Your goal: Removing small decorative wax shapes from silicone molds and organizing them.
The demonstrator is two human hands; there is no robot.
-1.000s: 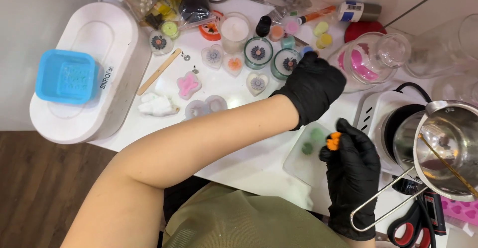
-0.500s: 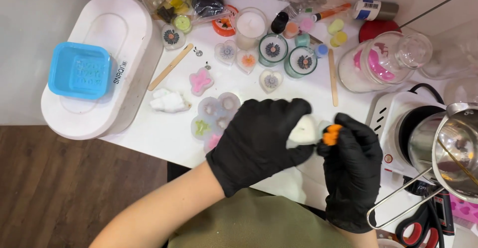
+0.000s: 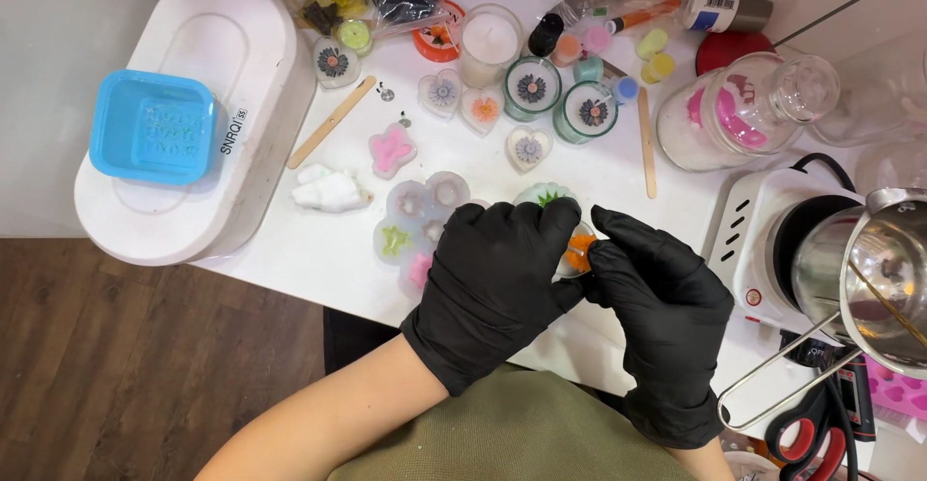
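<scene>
since the earlier frame both hands have drawn closer over the front of the table, and the small orange piece, then showing at the right hand's fingertips beside a pale lump, now sits almost buried between the two black gloves. only a sliver of orange shows, with a bit of clear or whitish material just beside it; its shape and long axis cannot be told.

it lies right at the meeting point of the hands. the left hand curls over it from the left, fingers bent down and closed narrow around that side, while the right hand comes in from the right with thumb and forefinger pinched on it. both touch it; the right hand's fingertips look to have the finer hold, the left more of a cupping grip.

just beyond the left hand's knuckles a pale round mould with a green star shape peeks out, and to the left lies a clear cluster mould with green and pink bits in it. further out on the white table are a pink butterfly shape, wooden sticks, small flower-decorated cups and a big glass jar. a metal pitcher stands on a white hotplate at the right.
</scene>
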